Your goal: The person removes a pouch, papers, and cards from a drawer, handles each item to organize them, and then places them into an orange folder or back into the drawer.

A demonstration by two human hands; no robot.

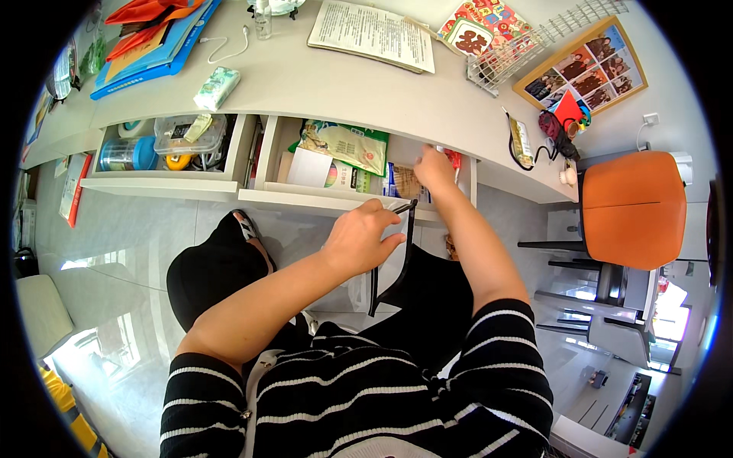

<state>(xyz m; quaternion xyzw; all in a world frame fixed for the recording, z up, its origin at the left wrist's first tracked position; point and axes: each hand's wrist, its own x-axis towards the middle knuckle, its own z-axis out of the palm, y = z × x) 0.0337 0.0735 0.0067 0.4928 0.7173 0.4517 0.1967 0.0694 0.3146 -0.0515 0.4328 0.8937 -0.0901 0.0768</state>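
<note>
My left hand grips a clear pouch with black edging, which hangs over my lap in front of the right drawer. My right hand is inside the right drawer, at its right end, fingers curled down beside a red and white packet; what they hold, if anything, is hidden. To the left of that hand the drawer holds a green and yellow bag, a white card and several small packets.
An open left drawer holds a clear plastic box and a blue-lidded jar. On the desk lie a tissue pack, an open book, blue folders and a wire rack. An orange chair stands at right.
</note>
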